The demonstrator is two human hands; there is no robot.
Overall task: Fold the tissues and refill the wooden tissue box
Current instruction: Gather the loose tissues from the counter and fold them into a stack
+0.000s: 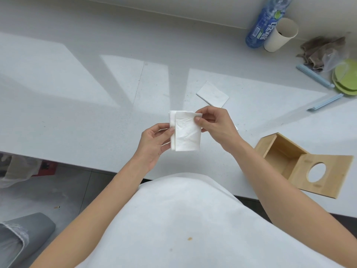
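Observation:
A white tissue, partly folded with one layer over another, hangs in the air above the white counter. My left hand pinches its left edge with the thumb on top. My right hand pinches its upper right corner. A second tissue, folded into a flat square, lies on the counter beyond my right hand. The wooden tissue box stands empty at the right, its lid with a round hole swung open toward me.
At the back right stand a blue bottle and a paper cup. A brown rag, green plates and two pale blue sticks lie further right. The counter's front edge runs just below my hands.

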